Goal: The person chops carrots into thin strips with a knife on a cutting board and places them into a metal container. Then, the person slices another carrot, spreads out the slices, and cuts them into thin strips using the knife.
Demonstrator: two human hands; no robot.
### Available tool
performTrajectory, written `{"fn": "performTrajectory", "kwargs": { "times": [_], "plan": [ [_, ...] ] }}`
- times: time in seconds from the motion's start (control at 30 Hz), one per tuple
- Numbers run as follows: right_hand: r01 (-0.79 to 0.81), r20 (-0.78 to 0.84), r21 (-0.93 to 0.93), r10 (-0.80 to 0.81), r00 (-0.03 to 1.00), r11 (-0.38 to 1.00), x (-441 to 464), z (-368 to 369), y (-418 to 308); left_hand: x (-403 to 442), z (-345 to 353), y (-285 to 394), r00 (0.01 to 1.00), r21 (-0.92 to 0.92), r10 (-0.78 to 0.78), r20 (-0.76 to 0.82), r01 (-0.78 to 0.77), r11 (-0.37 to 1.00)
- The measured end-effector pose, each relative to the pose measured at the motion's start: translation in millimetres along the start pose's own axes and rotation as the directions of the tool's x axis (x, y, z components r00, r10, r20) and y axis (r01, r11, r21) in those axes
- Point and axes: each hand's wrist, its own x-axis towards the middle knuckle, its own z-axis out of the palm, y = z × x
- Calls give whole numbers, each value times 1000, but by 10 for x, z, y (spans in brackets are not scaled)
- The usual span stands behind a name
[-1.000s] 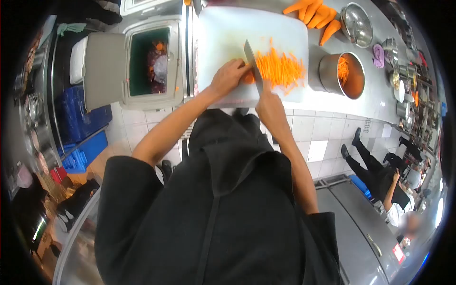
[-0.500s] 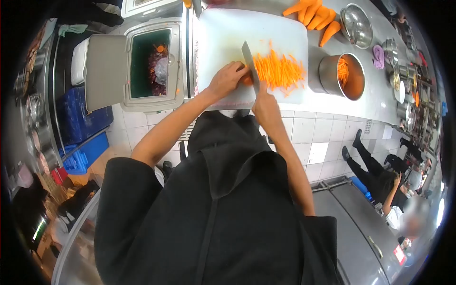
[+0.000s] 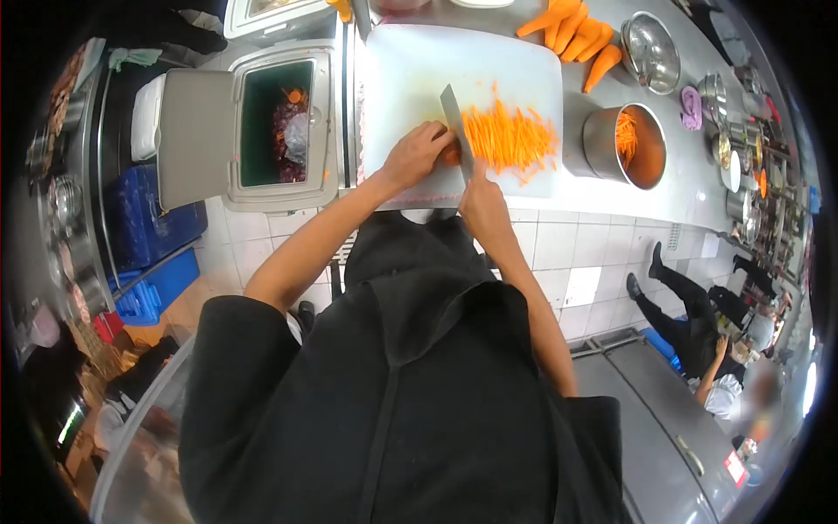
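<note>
On the white cutting board [image 3: 410, 70], my left hand [image 3: 417, 157] has its fingers curled on an orange carrot piece [image 3: 450, 155], partly hidden beneath them. My right hand [image 3: 484, 208] is wrapped round the handle of a knife [image 3: 456, 127], whose broad blade stands just right of my left fingertips. A spread of thin carrot strips [image 3: 511, 137] lies against the blade's right side. More strips are inside a steel pot [image 3: 602, 144] to the right of the board. Several whole peeled carrots [image 3: 583, 39] lie beyond the board's far right corner.
An open bin [image 3: 327, 131] with scraps inside stands left of the board. On the steel counter are a metal bowl [image 3: 650, 52] and a purple cloth [image 3: 690, 107]. Another person in dark trousers [image 3: 685, 327] is at the right, beyond the tiled floor.
Both hands and the knife have shifted slightly left relative to the board. The strips nearest the blade extend a little further left. The view has tilted slightly.
</note>
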Motion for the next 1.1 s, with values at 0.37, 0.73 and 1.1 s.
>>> {"fn": "performTrajectory", "kwargs": {
  "times": [0.37,0.73,1.1],
  "plan": [
    [-84,44,-12,84,995,996,-174,-247,-305,-102,-34,6,999,-16,19,37,-19,1000],
    [28,-20,64,-27,999,998,-95,62,-103,-108,4,-61,998,9,61,-24,-61,998],
    [-53,0,13,53,999,998,-91,16,-201,-61,-117,-21,1000,-65,8,-1,-8,998]
  ]
}}
